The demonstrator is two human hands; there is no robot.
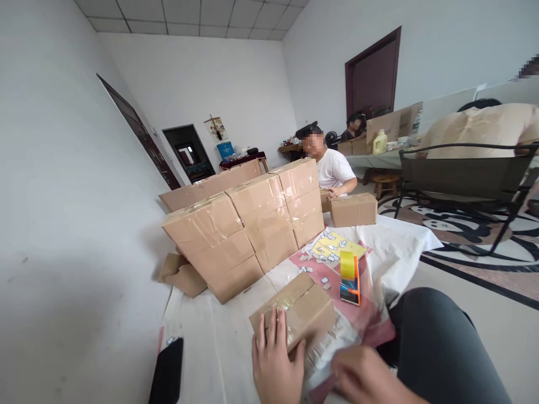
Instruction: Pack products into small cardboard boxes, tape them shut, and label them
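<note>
A small cardboard box [315, 308] with clear tape on its top lies in front of me on the cloth-covered table [197, 342]. My left hand [275, 348] rests on the box's near side, fingers stretched flat over its top and thumb at the lower edge. Just right of it, my right hand [364, 373] is low beside the box, its fingers curled and smeared by motion; whether anything is in them is hidden. Beyond the box lies a tape dispenser [350, 280] with a yellow roll and orange edges.
Stacked taped boxes [248, 224] stand behind, with an open box [183, 275] to their left. A black phone [168, 367] lies at the front left. Across the table, a person in a white shirt [337, 168] touches another box [353, 210]. A chair [458, 174] is at the right.
</note>
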